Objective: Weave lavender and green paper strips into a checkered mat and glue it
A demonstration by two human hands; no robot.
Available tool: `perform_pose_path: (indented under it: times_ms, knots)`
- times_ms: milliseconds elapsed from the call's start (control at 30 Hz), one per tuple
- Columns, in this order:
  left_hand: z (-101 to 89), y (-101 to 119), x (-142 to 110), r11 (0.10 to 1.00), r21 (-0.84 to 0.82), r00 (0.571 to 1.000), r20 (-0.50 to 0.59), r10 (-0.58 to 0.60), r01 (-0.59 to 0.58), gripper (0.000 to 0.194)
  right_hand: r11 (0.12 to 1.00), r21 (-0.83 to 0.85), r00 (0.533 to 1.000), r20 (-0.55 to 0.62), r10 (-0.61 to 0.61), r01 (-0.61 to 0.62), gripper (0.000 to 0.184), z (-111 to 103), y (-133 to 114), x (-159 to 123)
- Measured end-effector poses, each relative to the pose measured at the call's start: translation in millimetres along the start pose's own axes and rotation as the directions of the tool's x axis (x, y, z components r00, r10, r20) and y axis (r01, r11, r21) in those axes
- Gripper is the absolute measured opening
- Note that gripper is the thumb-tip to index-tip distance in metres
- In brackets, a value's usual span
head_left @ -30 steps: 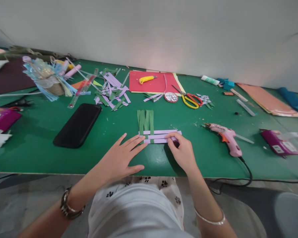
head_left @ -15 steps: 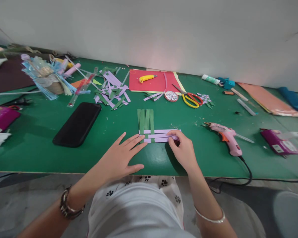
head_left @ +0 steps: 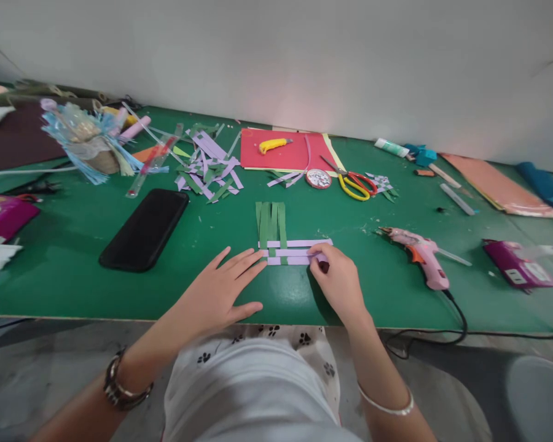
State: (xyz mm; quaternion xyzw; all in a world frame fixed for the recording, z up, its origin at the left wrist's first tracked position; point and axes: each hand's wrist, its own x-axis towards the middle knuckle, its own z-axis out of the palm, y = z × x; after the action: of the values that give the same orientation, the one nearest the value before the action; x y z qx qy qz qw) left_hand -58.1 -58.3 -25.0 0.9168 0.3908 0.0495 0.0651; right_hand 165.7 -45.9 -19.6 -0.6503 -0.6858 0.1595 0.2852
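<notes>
Green paper strips (head_left: 271, 221) stand side by side at the table's middle, crossed by three purple paper strips (head_left: 295, 252) that run to the right in a weave. My left hand (head_left: 223, 285) lies flat with fingers spread, its fingertips at the left ends of the purple strips. With thumb and forefinger pinched, my right hand (head_left: 336, 276) grips the right part of a purple strip. The other fingers of that hand are curled under and partly hidden.
A black phone (head_left: 145, 230) lies left, a pink glue gun (head_left: 417, 253) right. Behind are scissors (head_left: 352, 183), a round container (head_left: 318, 178), a yellow cutter (head_left: 274, 145) on red paper (head_left: 281, 159), and a heap of paper strips (head_left: 209, 166). The glue gun's cable hangs over the front edge.
My left hand has shifted slightly left. My right hand has moved a little left too, still pinching the purple strip, and the strips' right ends have moved slightly left.
</notes>
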Motion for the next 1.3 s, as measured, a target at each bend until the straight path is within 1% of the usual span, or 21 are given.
perform_pose_path:
  times_ms: [167,400,467,500,567,600,633,667,733,767,833,900,1033,1200,1267,1300]
  knots:
    - [-0.7,-2,-2,1.000,0.029,1.000,-0.004,0.010,-0.010,0.064,0.999,-0.052,0.999,-0.051,-0.012,0.010,0.016,-2,1,-1]
    - [-0.9,-3,0,0.998,0.030,0.999,0.011,0.050,-0.051,0.064,0.992,-0.114,0.995,-0.088,0.046,-0.056,0.015,-8,9,-4]
    - [-0.5,-3,1,0.998,0.028,0.998,0.011,0.055,-0.056,0.063,0.983,-0.174,0.995,-0.087,0.043,-0.058,0.015,-10,11,-5]
    - [-0.3,-4,1,0.998,0.027,0.998,0.012,0.055,-0.056,0.063,0.971,-0.233,0.995,-0.096,0.033,-0.054,0.015,-11,10,-5]
    - [0.0,-4,1,0.998,0.025,0.999,0.013,0.052,-0.052,0.063,0.923,-0.385,0.991,-0.128,-0.034,-0.018,0.016,-15,7,-6]
    - [0.1,-4,1,0.998,0.023,0.998,0.016,0.053,-0.054,0.063,0.891,-0.452,0.988,-0.123,-0.092,0.027,0.016,-16,4,-6]
    - [0.2,-5,1,0.998,0.020,0.998,0.018,0.057,-0.057,0.063,0.863,-0.496,0.983,-0.089,-0.158,0.094,0.016,-18,0,-5]
    - [0.3,-5,1,0.998,0.016,0.998,0.019,0.059,-0.059,0.063,0.844,-0.504,0.974,-0.022,-0.224,0.183,0.015,-19,-4,-4]
    - [0.4,-5,0,0.998,0.008,0.998,0.010,0.059,-0.059,0.063,0.828,-0.433,0.934,0.158,-0.320,0.357,0.011,-19,-11,-1]
    - [0.5,-6,0,0.998,0.002,0.998,0.004,0.059,-0.059,0.063,0.826,-0.387,0.910,0.234,-0.343,0.411,0.010,-18,-14,2]
    - [0.5,-6,0,0.998,-0.011,0.998,-0.007,0.059,-0.059,0.062,0.835,-0.323,0.882,0.322,-0.345,0.445,0.011,-14,-16,7]
    - [0.5,-6,0,0.998,-0.024,0.998,-0.012,0.061,-0.061,0.061,0.863,-0.275,0.881,0.346,-0.324,0.425,0.010,-10,-16,12]
    - [1.2,-5,0,0.998,-0.039,0.998,-0.018,0.056,-0.057,0.061,0.904,-0.160,0.883,0.339,-0.326,0.396,0.008,-3,-13,17]
    - [1.2,-6,1,0.998,-0.033,0.998,-0.011,0.060,-0.060,0.061,0.896,-0.115,0.859,0.359,-0.365,0.429,0.007,-3,-12,21]
    - [-0.5,-7,3,0.997,-0.039,0.998,-0.015,0.063,-0.063,0.059,0.892,-0.083,0.848,0.359,-0.390,0.445,0.011,-4,-10,25]
    - [-1.8,-7,4,0.997,-0.044,0.998,-0.016,0.061,-0.062,0.058,0.892,-0.072,0.850,0.344,-0.398,0.446,0.016,-4,-8,27]
